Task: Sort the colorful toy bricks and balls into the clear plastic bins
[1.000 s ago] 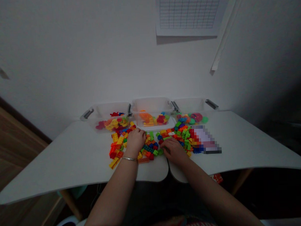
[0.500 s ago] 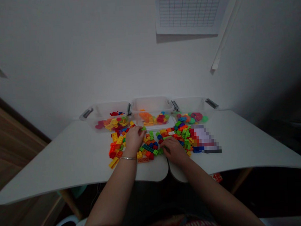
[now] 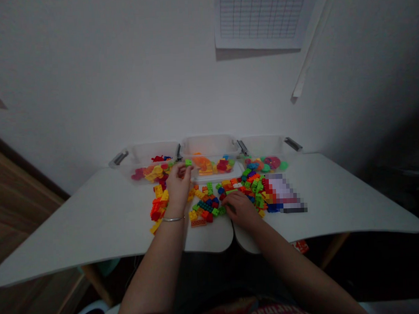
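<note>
A plain white wall (image 3: 124, 77) with a gridded sheet (image 3: 261, 18) pinned to it is seen behind a white table (image 3: 94, 216). Three clear bins are lined up at the back edge of the table: a left bin (image 3: 140, 154), a middle bin (image 3: 209, 142) and a right bin (image 3: 264, 142), each partly filled with coloured pieces. A loose pile of bricks (image 3: 209, 203) is spread in front of them.

The left hand (image 3: 178, 185), with a thin bracelet (image 3: 172, 218) at the wrist, is raised off the pile, and a small green brick (image 3: 188, 162) is pinched between its fingertips. The brick is held in the air just at the front rim where the left and middle bins meet. The right hand (image 3: 240, 205) is laid on the pile near the table's front edge, fingers bent low over the bricks; whether anything is gripped there cannot be told.

For this carry to be done well, the pinch would best be kept firm but light. The brick should be lifted clear of the bin rims, and the wrist kept high so that the pile is not swept.
</note>
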Action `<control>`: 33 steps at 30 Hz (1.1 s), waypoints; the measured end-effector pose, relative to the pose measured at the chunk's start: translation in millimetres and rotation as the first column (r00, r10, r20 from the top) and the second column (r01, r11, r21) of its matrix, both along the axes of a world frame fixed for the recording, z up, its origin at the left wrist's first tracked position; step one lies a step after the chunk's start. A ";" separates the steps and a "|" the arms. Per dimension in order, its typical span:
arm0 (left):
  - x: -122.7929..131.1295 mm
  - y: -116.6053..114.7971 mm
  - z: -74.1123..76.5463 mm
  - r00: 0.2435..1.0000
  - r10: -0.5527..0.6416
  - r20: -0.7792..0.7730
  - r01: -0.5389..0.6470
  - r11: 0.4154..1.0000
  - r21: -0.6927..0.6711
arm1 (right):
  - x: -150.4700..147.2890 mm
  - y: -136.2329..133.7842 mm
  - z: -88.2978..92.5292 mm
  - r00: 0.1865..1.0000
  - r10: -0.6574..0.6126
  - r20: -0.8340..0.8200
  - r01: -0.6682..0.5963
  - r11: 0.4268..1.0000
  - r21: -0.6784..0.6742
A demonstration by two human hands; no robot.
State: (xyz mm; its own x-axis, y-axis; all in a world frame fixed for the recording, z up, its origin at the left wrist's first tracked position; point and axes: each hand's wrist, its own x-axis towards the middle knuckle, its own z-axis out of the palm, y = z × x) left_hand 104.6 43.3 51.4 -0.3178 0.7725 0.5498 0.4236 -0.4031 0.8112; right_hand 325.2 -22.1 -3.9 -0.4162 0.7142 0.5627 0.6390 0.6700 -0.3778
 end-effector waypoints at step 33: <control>6.6 -14.2 36.0 0.644 0.206 -0.737 -0.246 0.968 0.055 | 2.0 -0.3 -1.1 1.000 -0.010 -0.004 0.010 1.000 -0.023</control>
